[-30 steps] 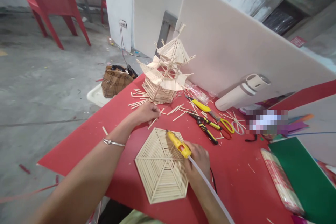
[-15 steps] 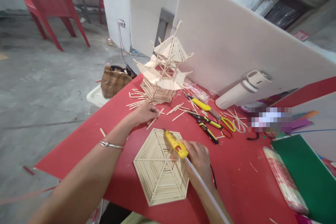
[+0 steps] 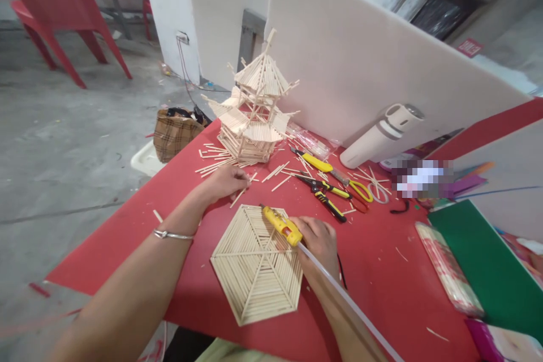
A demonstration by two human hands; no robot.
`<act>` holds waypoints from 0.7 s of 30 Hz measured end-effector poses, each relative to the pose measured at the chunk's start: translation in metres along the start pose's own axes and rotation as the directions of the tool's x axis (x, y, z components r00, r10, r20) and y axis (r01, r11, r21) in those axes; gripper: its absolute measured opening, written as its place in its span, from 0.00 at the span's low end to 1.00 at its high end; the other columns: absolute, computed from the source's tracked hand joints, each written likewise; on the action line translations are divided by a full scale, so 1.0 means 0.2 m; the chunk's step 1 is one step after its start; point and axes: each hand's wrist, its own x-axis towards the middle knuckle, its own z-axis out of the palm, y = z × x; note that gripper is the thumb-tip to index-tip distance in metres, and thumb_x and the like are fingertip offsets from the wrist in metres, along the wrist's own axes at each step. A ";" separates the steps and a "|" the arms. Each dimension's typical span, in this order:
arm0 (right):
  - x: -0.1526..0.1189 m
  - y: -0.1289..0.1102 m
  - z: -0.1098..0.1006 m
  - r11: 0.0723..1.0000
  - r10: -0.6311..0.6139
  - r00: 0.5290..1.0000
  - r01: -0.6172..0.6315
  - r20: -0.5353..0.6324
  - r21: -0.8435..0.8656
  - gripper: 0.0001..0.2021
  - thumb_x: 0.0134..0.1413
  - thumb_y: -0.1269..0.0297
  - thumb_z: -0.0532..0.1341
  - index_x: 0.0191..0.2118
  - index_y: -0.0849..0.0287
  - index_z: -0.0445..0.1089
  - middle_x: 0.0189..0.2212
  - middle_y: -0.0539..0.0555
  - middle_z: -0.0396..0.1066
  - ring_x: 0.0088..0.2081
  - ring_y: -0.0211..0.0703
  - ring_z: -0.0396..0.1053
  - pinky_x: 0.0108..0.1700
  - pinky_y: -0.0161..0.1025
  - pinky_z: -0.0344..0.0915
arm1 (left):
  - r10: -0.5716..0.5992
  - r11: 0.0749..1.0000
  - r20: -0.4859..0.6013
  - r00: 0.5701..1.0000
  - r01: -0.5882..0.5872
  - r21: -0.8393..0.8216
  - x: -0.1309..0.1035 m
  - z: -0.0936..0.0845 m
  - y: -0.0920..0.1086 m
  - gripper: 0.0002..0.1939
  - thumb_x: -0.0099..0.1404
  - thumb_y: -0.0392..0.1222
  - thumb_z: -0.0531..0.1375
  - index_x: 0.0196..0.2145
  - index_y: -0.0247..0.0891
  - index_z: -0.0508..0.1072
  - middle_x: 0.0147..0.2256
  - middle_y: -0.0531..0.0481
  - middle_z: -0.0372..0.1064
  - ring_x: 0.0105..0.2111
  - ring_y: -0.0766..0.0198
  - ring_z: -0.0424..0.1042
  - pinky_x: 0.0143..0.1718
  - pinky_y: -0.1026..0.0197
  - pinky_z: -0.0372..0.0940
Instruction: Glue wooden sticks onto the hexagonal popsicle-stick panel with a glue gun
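Note:
A hexagonal panel of thin wooden sticks (image 3: 258, 266) lies flat on the red table (image 3: 190, 288). My right hand (image 3: 318, 240) is wrapped round a yellow glue gun (image 3: 282, 226) with a long clear glue stick in its back; its nozzle is over the panel's top edge. Beyond the panel to the left, my left hand (image 3: 231, 181) has its fingertips pinched at a small stick (image 3: 242, 189) among loose pieces. Just behind that hand stands a tiered stick pagoda (image 3: 254, 119).
Pliers (image 3: 324, 195), a yellow cutter (image 3: 316, 162) and yellow-handled scissors (image 3: 360, 191) lie right of the pagoda. A white bottle (image 3: 382, 136) leans by the partition. A stick pack (image 3: 449, 268) and green board (image 3: 492, 266) are at right.
The camera view has shifted, so the scene sits slightly further left in the picture. Both hands keep nearly the same places, with the glue gun still held over the panel.

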 end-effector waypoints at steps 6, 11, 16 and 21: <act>0.01 0.00 -0.02 1.000 0.023 0.999 -0.022 0.041 -0.010 0.14 0.64 0.67 0.55 0.52 0.50 0.70 0.46 0.52 0.74 0.48 0.44 0.69 0.55 0.44 0.51 | 0.014 0.996 -0.001 1.000 -0.014 0.084 -0.01 -0.01 0.02 0.05 0.56 0.35 0.61 0.23 0.35 0.73 0.13 0.55 0.64 0.13 0.69 0.61 0.17 0.66 0.56; 0.01 0.00 -0.02 0.999 0.031 0.999 -0.031 0.029 -0.009 0.14 0.65 0.65 0.56 0.54 0.50 0.70 0.46 0.52 0.74 0.49 0.44 0.68 0.59 0.46 0.48 | 0.039 0.990 0.002 0.999 -0.039 0.134 -0.01 -0.01 0.02 0.05 0.55 0.37 0.61 0.23 0.35 0.73 0.13 0.55 0.64 0.14 0.68 0.62 0.18 0.66 0.55; 0.01 0.01 -0.01 0.998 0.043 0.998 -0.041 0.048 -0.044 0.15 0.66 0.64 0.54 0.55 0.48 0.70 0.47 0.52 0.74 0.50 0.44 0.68 0.60 0.46 0.47 | 0.047 0.992 0.005 0.999 -0.047 0.117 0.00 -0.02 0.01 0.06 0.55 0.39 0.61 0.23 0.35 0.73 0.13 0.56 0.64 0.13 0.69 0.60 0.18 0.66 0.52; 0.01 0.01 -0.01 0.993 0.033 0.999 -0.029 0.035 -0.111 0.18 0.66 0.64 0.54 0.58 0.47 0.68 0.47 0.52 0.74 0.49 0.45 0.68 0.59 0.46 0.49 | 0.065 0.997 0.030 0.997 -0.066 0.050 0.01 -0.01 0.00 0.07 0.53 0.40 0.61 0.20 0.35 0.71 0.13 0.56 0.63 0.14 0.69 0.60 0.19 0.65 0.54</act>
